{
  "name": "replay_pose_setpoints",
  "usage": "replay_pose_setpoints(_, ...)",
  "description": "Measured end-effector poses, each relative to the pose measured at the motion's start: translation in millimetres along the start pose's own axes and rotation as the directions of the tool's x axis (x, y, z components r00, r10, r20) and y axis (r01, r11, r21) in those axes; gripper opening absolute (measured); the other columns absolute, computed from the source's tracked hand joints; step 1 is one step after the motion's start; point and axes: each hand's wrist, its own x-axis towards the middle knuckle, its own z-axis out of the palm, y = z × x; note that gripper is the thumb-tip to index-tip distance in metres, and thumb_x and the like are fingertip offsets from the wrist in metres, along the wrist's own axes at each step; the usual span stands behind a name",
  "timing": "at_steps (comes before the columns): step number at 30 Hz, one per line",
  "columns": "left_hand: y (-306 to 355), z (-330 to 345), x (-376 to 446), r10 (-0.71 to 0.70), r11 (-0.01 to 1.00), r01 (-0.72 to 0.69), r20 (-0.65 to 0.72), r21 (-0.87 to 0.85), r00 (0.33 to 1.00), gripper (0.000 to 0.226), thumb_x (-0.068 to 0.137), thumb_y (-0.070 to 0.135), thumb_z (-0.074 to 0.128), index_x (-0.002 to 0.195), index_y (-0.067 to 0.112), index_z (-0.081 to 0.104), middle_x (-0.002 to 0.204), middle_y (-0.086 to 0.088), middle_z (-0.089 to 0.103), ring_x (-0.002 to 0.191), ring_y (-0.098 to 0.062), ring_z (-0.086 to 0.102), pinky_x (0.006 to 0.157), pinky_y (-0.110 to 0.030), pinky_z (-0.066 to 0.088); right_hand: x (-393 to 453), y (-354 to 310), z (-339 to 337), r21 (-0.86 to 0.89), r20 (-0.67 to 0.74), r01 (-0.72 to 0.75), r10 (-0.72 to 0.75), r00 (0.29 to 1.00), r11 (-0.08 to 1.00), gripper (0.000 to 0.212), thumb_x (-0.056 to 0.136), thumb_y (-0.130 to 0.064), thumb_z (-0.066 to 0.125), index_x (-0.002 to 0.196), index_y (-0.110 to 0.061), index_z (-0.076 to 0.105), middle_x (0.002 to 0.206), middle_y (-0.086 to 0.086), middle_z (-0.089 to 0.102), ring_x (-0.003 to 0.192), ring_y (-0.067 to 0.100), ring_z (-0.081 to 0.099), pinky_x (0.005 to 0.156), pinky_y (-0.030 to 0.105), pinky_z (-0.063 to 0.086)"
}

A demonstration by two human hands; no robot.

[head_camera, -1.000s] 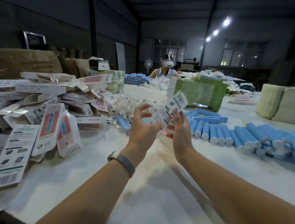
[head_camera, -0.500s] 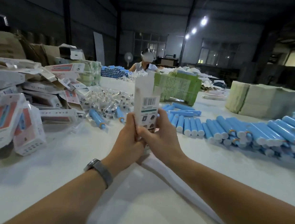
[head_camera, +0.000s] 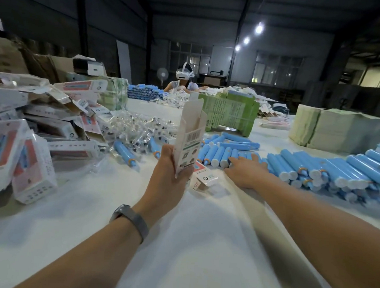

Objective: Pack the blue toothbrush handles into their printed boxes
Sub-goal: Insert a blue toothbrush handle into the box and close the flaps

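Upright in the left hand [head_camera: 170, 178], clamped low, stands the printed white cardboard box [head_camera: 189, 139], top flaps open; light, crushable. Smooth, rigid-looking blue plastic toothbrush handles [head_camera: 215, 153] lie rowed on the white bench [head_camera: 199, 247]; the right hand [head_camera: 245, 171] reaches, fingers spread, empty. Grasp mid-barrel.

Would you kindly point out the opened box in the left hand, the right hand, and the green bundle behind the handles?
opened box [head_camera: 188, 141]: head view, on its barcode panel.
right hand [head_camera: 247, 171]: head view, on the back of the hand.
green bundle [head_camera: 230, 115]: head view, on its printed front face.
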Motion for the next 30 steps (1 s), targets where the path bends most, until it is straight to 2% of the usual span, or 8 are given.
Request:
replay_pose_setpoints(5,-0.7,1.8,-1.3,0.028,0.998,-0.024,0.068,-0.055,0.997,0.028,0.090,0.021,0.056,0.101,0.036,0.036,0.115,0.009,0.062,0.104,-0.004,0.059,0.095,-0.038,0.051,-2.1,-18.4,-4.9,-0.152,-0.173,0.000,-0.027,0.985,0.988,0.035,0.101,-0.042,0.034,0.113,-0.022,0.060,0.119,0.007,0.062,0.123,0.028,0.039,0.093,0.044,0.035)
replay_pose_setpoints(8,0.0,1.8,-1.7,0.008,0.995,0.006,0.128,-0.103,0.992,0.021,0.087,0.050,0.052,0.103,0.041,0.040,0.107,0.027,0.063,0.101,0.006,0.059,0.089,-0.024,0.048,-6.3,-19.7,-10.1,-0.122,-0.241,-0.019,-0.012,0.970,0.992,0.027,0.098,-0.036,0.043,0.115,-0.020,0.057,0.114,0.005,0.062,0.117,0.026,0.044,0.078,0.037,0.036)
replay_pose_setpoints(10,2.1,0.9,-2.4,0.017,0.993,-0.002,0.131,-0.116,0.991,0.023,0.082,0.063,0.047,0.099,0.048,0.041,0.105,0.032,0.062,0.102,0.005,0.060,0.090,-0.024,0.048,-8.9,-21.4,-13.1,-0.071,-0.235,-0.050,0.032,0.972,0.996,0.028,0.096,-0.032,0.047,0.119,-0.020,0.056,0.118,0.006,0.060,0.117,0.026,0.049,0.076,0.035,0.038)
replay_pose_setpoints(14,4.4,0.7,-3.5,0.017,0.994,-0.011,0.058,-0.107,0.998,0.016,0.084,0.064,0.043,0.096,0.053,0.044,0.108,0.026,0.066,0.103,-0.006,0.065,0.093,-0.042,0.052,-9.4,-24.9,-23.1,0.062,-0.173,-0.089,0.099,0.980,0.994,0.030,0.092,-0.036,0.058,0.114,-0.016,0.056,0.115,0.008,0.061,0.107,0.028,0.058,0.072,0.031,0.039)
replay_pose_setpoints(18,6.4,1.1,-3.9,0.035,0.999,-0.034,0.036,-0.037,0.999,0.007,0.091,0.051,0.045,0.096,0.055,0.043,0.111,0.030,0.066,0.101,0.003,0.064,0.088,-0.036,0.053,-9.3,-22.8,-39.0,0.154,0.033,-0.106,0.102,0.994,0.982,0.017,0.076,-0.022,0.067,0.079,-0.013,0.053,0.076,0.003,0.066,0.067,0.020,0.060,0.056,0.024,0.046)
replay_pose_setpoints(21,5.9,0.4,-3.6,0.040,0.999,-0.040,0.000,-0.012,0.999,0.007,0.097,0.044,0.052,0.100,0.043,0.045,0.113,0.022,0.068,0.101,-0.003,0.067,0.084,-0.035,0.056,-13.1,-21.1,-48.0,0.248,0.137,-0.152,0.121,0.983,0.957,0.013,0.072,-0.015,0.067,0.075,-0.011,0.054,0.038,-0.001,0.055,0.036,0.014,0.053,0.040,0.016,0.043)
replay_pose_setpoints(26,5.5,-0.7,-4.5,0.069,0.995,-0.066,-0.031,0.073,0.997,0.011,0.102,0.026,0.053,0.097,0.027,0.043,0.111,0.015,0.065,0.093,0.009,0.064,0.069,-0.010,0.052,-19.1,-11.1,-52.4,0.449,0.166,-0.209,0.149,0.975,0.869,0.015,0.073,-0.012,0.063,0.074,-0.010,0.049,0.055,0.005,0.048,0.039,0.016,0.042,0.040,0.017,0.036)
replay_pose_setpoints(30,8.7,-1.0,-3.8,0.079,0.989,-0.067,-0.085,0.134,0.993,0.012,0.101,0.022,0.055,0.101,0.018,0.043,0.108,0.006,0.066,0.092,-0.016,0.066,0.079,-0.036,0.055,-26.6,-15.4,-71.4,0.812,-0.016,-0.080,0.159,0.987,0.578,0.016,0.082,-0.019,0.061,0.093,-0.008,0.057,0.077,0.008,0.063,0.042,0.017,0.056,0.037,0.018,0.040)
